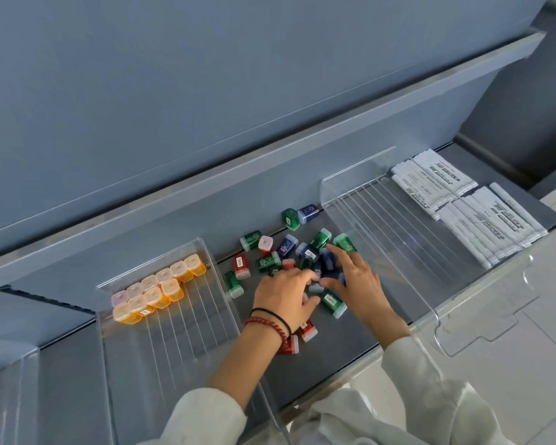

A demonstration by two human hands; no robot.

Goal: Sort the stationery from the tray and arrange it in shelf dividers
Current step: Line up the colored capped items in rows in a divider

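Grey shelf point(334, 354), seen from above. Loose pile point(267, 263) of small green, blue and red capped stationery pieces lies on the bare shelf between two clear acrylic dividers.

Left divider point(180, 335): orange pieces point(161, 290) stand in two tidy rows at its back end, one pinkish piece at the row's near end. Right divider point(398, 239): ribbed base, nothing seen in it. White markers point(463, 203) lie packed side by side beyond it.

Left hand point(286, 292) palm down on the near side of the pile, fingers curled into it; whether it holds a piece cannot be told. Red bead bracelet point(270, 326) and black bands on that wrist; a red piece point(307, 329) lies just beside the wrist.

Right hand point(350, 277) palm down, fingers spread and straight, released, tips resting on blue pieces in mid-pile.

A green piece point(291, 219) and a blue piece point(308, 213) sit touching, apart from the pile, at the shelf's back.
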